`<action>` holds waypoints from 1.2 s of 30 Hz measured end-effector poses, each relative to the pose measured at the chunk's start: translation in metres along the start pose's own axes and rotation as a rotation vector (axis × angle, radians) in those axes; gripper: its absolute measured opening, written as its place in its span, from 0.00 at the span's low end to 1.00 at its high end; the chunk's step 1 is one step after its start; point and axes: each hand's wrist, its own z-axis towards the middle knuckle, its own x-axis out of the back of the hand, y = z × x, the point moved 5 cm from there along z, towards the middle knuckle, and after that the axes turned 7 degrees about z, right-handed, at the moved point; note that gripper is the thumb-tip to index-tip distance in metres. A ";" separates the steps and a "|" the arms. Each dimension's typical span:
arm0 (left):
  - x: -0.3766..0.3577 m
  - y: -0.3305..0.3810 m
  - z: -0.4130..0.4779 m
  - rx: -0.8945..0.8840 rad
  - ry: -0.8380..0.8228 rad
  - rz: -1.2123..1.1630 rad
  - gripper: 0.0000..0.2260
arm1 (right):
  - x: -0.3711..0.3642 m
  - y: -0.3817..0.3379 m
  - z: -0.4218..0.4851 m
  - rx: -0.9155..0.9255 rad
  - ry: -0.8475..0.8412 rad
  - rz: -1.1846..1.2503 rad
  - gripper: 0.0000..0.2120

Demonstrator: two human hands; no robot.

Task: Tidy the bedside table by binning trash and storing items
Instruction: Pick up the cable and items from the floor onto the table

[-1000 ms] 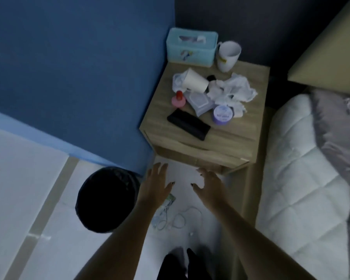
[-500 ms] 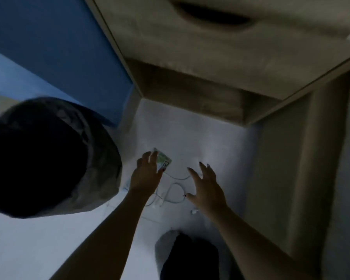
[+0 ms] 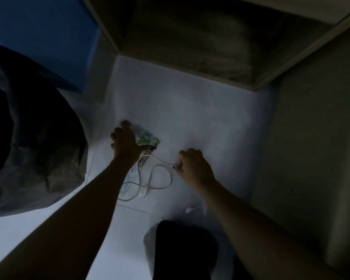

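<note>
Well, there is only the head view, and it is dim. Both my hands are down on the pale floor [image 3: 200, 110], under the front edge of the bedside table [image 3: 190, 47] at twelve o'clock.

My left hand [image 3: 125, 142] lies on a small greenish wrapper [image 3: 149, 138], fingers curled over its far edge and holding it. My right hand [image 3: 194, 168] is closed, thumb and fingertip pinching the white cable [image 3: 162, 164] where it meets my hand. From there the cable loops away toward seven o'clock and passes under my left forearm. A small white piece [image 3: 189, 210] lies loose at six o'clock from my right hand; I cannot tell whether it belongs to the cable.

The wrapper should be feather-light, thin and crinkly, so I judge it best scrunched in the fingers, not lifted flat. The cable is light and limp. It will trail and snag, so I would gather the loop into my palm before lifting and keep clear of the plug ends.

The bin [image 3: 49, 150] sits at nine o'clock, close beside my left arm, lined with a dark bag. Its inside is too black to tell what it holds. No drawer shows from here.
</note>
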 end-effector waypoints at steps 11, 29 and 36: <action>0.088 0.019 -0.064 -0.063 -0.113 -0.092 0.24 | 0.096 -0.035 -0.064 -0.093 0.031 0.124 0.09; 0.611 0.232 -0.268 -0.210 0.039 -0.499 0.20 | 0.640 -0.308 -0.243 0.065 0.557 0.156 0.12; 0.708 0.299 -0.240 -0.214 0.185 -0.633 0.25 | 0.765 -0.350 -0.208 0.171 0.714 0.187 0.11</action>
